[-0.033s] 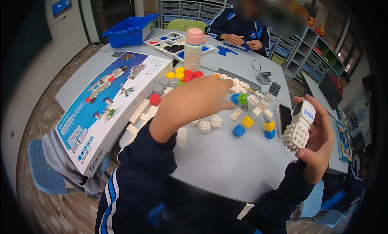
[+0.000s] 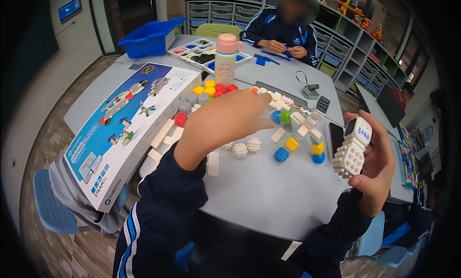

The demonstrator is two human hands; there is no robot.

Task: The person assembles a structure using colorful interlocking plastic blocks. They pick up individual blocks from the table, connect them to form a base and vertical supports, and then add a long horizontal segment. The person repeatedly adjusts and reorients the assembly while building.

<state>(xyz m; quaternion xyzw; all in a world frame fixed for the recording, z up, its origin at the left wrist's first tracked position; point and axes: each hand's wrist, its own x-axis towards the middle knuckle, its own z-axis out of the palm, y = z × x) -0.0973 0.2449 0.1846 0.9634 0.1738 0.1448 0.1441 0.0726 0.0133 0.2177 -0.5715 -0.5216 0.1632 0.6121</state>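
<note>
My left hand point(image 2: 225, 122) reaches over the loose blocks in the middle of the table. Its thumb stands apart from the fingers, whose tips are partly hidden, and nothing shows in it. Just beyond lie small white connector pieces point(image 2: 277, 101). Raised at the right, my right hand point(image 2: 380, 163) grips a white studded block point(image 2: 348, 160) joined to a smooth white block with a dark face and handwriting. Between the hands, a small built figure point(image 2: 307, 124) of white, green, yellow and blue blocks rests on the table. White studded balls point(image 2: 240, 150) sit under my left wrist.
A large block-set box point(image 2: 129, 129) lies along the left. Behind are a pink-lidded bottle point(image 2: 224, 69), a parts tray point(image 2: 192, 61) and a blue bin point(image 2: 146, 45). A phone point(image 2: 336, 135) lies near my right hand. Opposite, a person point(image 2: 283, 38) handles blue pieces.
The view has shifted slightly, so the table things appear a little farther left. Both hands keep nearly the same pose; the right still holds the white block.
</note>
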